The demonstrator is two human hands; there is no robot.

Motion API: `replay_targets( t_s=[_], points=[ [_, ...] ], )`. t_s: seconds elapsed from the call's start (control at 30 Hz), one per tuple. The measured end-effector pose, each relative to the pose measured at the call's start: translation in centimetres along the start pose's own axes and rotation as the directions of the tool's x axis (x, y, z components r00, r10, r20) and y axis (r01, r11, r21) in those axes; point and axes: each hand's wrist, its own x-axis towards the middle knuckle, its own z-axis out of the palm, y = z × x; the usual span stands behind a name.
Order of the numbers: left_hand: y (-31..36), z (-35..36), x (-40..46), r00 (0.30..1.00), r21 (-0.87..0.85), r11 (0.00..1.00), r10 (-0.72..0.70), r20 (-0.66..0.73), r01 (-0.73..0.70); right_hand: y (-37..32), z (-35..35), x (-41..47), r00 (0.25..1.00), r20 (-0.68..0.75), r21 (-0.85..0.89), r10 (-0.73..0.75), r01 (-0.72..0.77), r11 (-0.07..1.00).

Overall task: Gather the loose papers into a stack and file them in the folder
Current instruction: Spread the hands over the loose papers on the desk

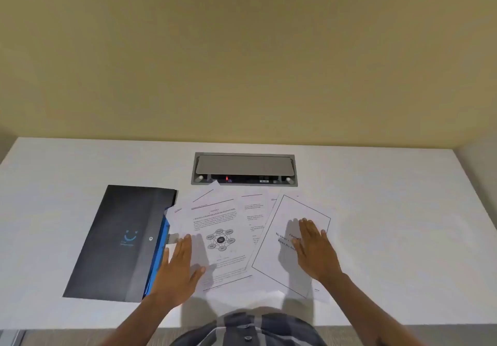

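Note:
Several loose printed papers (236, 227) lie fanned out on the white desk (390, 224), overlapping one another. One sheet shows a round diagram; a title page with a border (279, 259) lies on the right. A black folder (115, 243) with a blue edge and a smiling logo rests shut to the left, its right side touching the papers. My left hand (180, 270) lies flat, fingers apart, on the left part of the papers. My right hand (316, 249) rests flat on the title page, fingers spread.
A grey cable hatch (244, 168) with a half-open lid is set into the desk behind the papers. A beige wall stands right behind the desk. The desk's front edge runs just below my forearms.

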Motion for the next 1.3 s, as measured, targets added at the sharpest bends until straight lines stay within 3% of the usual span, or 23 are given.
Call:
replay_targets(
  t_s=[0.1,0.17,0.37,0.5,0.63,0.73,1.07,1.3],
  points=[
    [-0.5,-0.8,1.0,0.994,-0.128,0.99,-0.072,-0.082,0.061,1.1,-0.7,0.6,0.977,-0.133,0.198,0.165,-0.137,0.971],
    [-0.9,-1.5,2.0,0.983,-0.234,0.964,-0.154,-0.097,0.128,2.1,-1.2,1.2,0.957,-0.136,0.254,0.257,-0.217,0.943],
    [-2.1,-2.1,5.0,0.965,-0.371,0.906,-0.251,-0.082,0.204,4.6,-1.1,3.9,0.961,0.024,0.271,0.275,-0.271,0.924],
    [-2.9,-1.6,6.8,0.991,-0.189,0.975,-0.129,-0.048,0.117,5.5,-0.4,5.5,0.958,0.087,0.184,0.274,-0.286,0.94],
    [-3.0,-1.6,7.8,0.977,0.098,0.979,-0.164,-0.137,0.178,5.5,0.0,6.1,0.958,0.098,0.082,0.271,-0.279,0.957],
    [-3.2,-2.1,8.9,0.976,0.198,0.965,-0.139,-0.168,0.172,5.5,0.2,6.1,0.956,0.102,0.097,0.274,-0.284,0.954],
    [-2.8,-1.9,10.6,0.999,0.284,0.958,-0.038,-0.017,0.041,6.5,1.4,5.6,0.954,0.112,0.179,0.279,-0.296,0.938],
    [-2.1,-1.8,11.4,0.998,0.309,0.949,-0.068,0.019,0.059,6.9,1.8,5.8,0.954,0.101,0.139,0.284,-0.296,0.945]
  ],
)
